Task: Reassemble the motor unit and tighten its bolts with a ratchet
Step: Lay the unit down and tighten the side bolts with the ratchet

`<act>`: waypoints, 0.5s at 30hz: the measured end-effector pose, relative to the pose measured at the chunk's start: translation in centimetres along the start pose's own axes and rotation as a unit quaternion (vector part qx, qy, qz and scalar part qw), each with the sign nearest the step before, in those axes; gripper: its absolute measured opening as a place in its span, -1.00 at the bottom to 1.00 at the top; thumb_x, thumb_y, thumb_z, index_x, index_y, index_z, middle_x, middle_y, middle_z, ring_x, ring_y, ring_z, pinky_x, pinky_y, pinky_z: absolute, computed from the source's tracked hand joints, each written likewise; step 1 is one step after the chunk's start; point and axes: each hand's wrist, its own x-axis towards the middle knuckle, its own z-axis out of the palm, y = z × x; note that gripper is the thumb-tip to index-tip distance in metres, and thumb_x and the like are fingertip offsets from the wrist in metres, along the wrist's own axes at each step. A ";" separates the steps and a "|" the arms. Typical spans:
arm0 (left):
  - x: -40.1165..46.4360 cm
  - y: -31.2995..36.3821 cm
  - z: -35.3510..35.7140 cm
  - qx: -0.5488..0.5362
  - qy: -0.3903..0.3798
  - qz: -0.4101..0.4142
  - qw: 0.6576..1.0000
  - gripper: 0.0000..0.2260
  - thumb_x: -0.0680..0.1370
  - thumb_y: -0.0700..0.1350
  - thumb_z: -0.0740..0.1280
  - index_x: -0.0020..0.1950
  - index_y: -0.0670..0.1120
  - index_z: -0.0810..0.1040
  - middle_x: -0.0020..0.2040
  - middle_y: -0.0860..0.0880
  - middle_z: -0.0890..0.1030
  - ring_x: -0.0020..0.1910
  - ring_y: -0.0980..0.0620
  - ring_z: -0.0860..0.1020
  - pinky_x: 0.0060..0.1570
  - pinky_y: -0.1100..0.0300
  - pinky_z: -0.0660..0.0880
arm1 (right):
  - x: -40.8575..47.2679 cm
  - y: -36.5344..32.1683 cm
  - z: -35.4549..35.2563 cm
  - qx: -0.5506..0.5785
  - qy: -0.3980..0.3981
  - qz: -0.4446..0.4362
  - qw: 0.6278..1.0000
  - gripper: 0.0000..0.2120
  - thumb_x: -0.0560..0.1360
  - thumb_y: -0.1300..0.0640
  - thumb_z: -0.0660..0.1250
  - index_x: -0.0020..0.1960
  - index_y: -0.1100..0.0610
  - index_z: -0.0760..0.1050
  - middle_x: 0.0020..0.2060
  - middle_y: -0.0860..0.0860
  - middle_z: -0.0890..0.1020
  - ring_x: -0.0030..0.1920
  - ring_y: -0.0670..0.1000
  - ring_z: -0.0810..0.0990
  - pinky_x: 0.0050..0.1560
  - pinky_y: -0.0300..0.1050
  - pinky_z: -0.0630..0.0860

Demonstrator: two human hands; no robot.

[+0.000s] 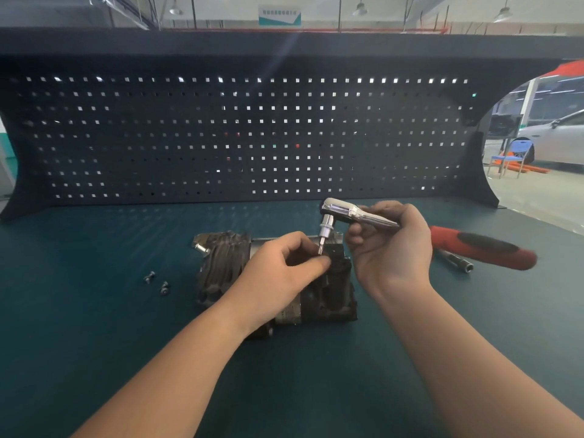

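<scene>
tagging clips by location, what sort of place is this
Probably a vehicle workshop or training garage: a workbench backed by a dark pegboard, a ratchet over a motor unit, and a white car beyond.

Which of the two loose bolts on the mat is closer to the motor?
The nearer-to-camera bolt, right of the other bolt, lies closer to the motor unit.

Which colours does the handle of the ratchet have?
Red with a black insert; the ratchet handle shows clearly in the head view, behind the right hand.
</scene>
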 end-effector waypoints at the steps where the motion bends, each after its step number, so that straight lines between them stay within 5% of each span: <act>1: 0.0 -0.1 -0.1 0.002 -0.006 -0.001 1.000 -0.92 0.46 -0.08 0.48 -0.16 0.03 0.59 -0.20 0.14 0.66 -0.17 0.18 0.61 -0.02 0.24 0.53 | -0.1 0.1 0.1 0.002 -0.005 0.001 1.000 -0.70 0.47 0.29 0.05 -0.40 0.15 0.37 -0.48 0.09 0.52 -0.58 0.02 0.41 -0.53 -0.31 0.32; 6: -0.4 -0.5 0.1 0.137 0.001 -0.003 0.991 -0.64 0.36 0.07 0.54 0.05 0.26 0.48 -0.02 0.32 0.63 0.00 0.32 0.57 0.07 0.24 0.49 | -0.2 0.3 -0.2 0.040 0.011 0.025 0.999 -0.76 0.48 0.27 0.03 -0.34 0.18 0.32 -0.55 0.04 0.50 -0.60 -0.01 0.38 -0.53 -0.34 0.30; 9: -0.3 -0.6 0.3 0.149 0.012 -0.025 0.988 -0.57 0.34 0.14 0.54 0.12 0.29 0.45 0.04 0.26 0.62 0.07 0.28 0.56 0.11 0.24 0.47 | 0.0 0.1 -0.3 0.046 0.025 0.026 0.998 -0.77 0.47 0.27 0.03 -0.34 0.17 0.31 -0.55 0.03 0.48 -0.59 0.00 0.37 -0.52 -0.34 0.29; 15: 0.1 -0.3 0.5 0.191 0.008 -0.004 0.982 -0.78 0.39 0.07 0.52 -0.04 0.19 0.57 -0.03 0.19 0.62 -0.01 0.26 0.55 -0.02 0.33 0.45 | 0.0 -0.1 -0.3 0.030 0.018 0.014 0.999 -0.76 0.46 0.27 0.03 -0.36 0.18 0.32 -0.52 0.07 0.50 -0.58 0.01 0.37 -0.52 -0.32 0.29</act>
